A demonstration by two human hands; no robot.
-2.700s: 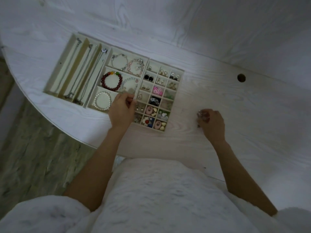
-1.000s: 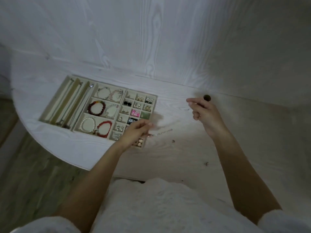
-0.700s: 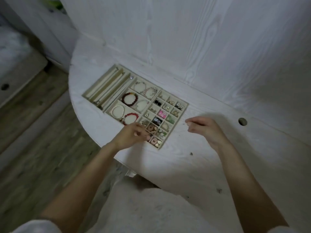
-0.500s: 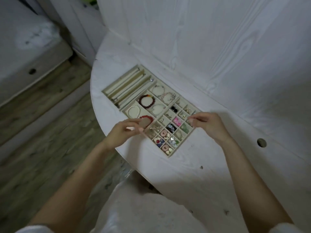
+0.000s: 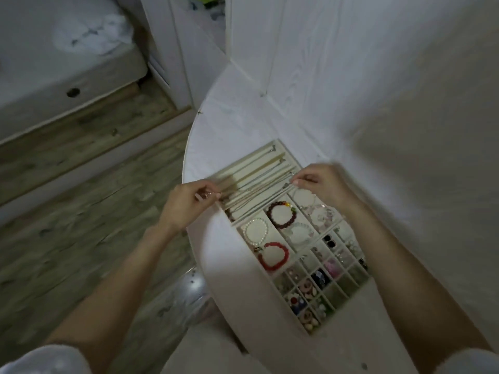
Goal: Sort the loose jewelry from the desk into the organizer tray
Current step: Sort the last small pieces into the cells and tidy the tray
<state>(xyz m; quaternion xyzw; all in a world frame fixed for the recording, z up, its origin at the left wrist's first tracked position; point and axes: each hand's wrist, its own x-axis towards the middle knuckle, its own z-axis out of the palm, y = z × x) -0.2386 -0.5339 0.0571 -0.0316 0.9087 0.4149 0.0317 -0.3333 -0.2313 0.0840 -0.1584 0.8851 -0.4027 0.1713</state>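
Observation:
The cream organizer tray [image 5: 348, 299] lies on the white desk [image 5: 243, 292], slanted from upper left to lower right. A thin chain necklace [image 5: 256, 188] is stretched over the tray's long slots. My left hand [image 5: 186, 205] pinches its near end at the tray's front edge. My right hand [image 5: 317, 182] pinches the far end above the slots. Beaded bracelets fill the middle cells: a dark red one [image 5: 282, 214], a pearl one [image 5: 255, 231], a bright red one [image 5: 274, 256]. Small earrings and charms [image 5: 318, 276] sit in the little cells.
White wood-grain panels [image 5: 351, 76] rise right behind the tray. The desk's rounded edge drops to a wood floor [image 5: 94, 211] at the left. A bed and low cabinet [image 5: 67, 63] stand at the upper left.
Both hands took up the chain from the desk and carried it left, from over the small cells to the long slots. My head turned left, so the tray sits lower right.

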